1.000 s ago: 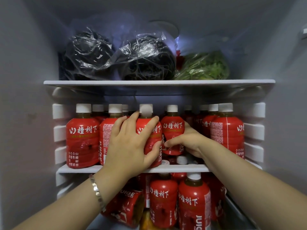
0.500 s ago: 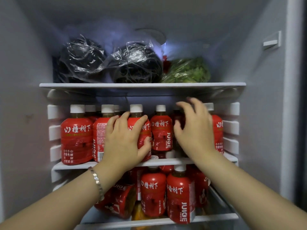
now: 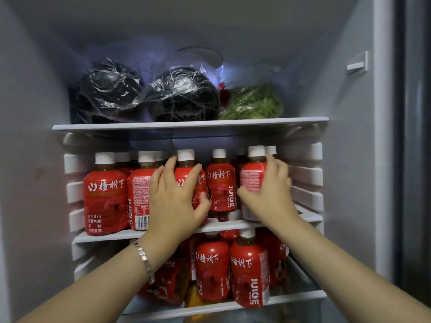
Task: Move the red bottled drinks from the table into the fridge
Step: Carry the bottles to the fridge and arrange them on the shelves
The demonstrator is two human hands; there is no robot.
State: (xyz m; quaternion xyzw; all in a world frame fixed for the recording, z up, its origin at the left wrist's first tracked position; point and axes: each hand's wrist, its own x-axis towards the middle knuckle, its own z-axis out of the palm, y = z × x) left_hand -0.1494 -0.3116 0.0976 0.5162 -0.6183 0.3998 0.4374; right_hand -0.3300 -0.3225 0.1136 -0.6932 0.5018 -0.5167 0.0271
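Several red bottled drinks with white caps stand in rows on the fridge's middle shelf (image 3: 107, 236). My left hand (image 3: 173, 201) wraps around the third front bottle (image 3: 186, 169), thumb curled on its right side. My right hand (image 3: 270, 194) grips the rightmost front bottle (image 3: 253, 178), whose pale label faces me. Between the two hands stands another red bottle (image 3: 220, 185). More red bottles (image 3: 248, 269) stand on the lower shelf, one lying tilted at the left behind my left forearm.
The top shelf (image 3: 191, 124) carries two dark items in clear plastic bags (image 3: 184, 96) and a bag of green leaves (image 3: 254, 103). White rails line both fridge walls. The right fridge wall (image 3: 349, 159) and dark door edge stand close on the right.
My right hand has come down from the bottle tops and closed around the rightmost front bottle. My left hand keeps its hold. The camera has drawn back a little.
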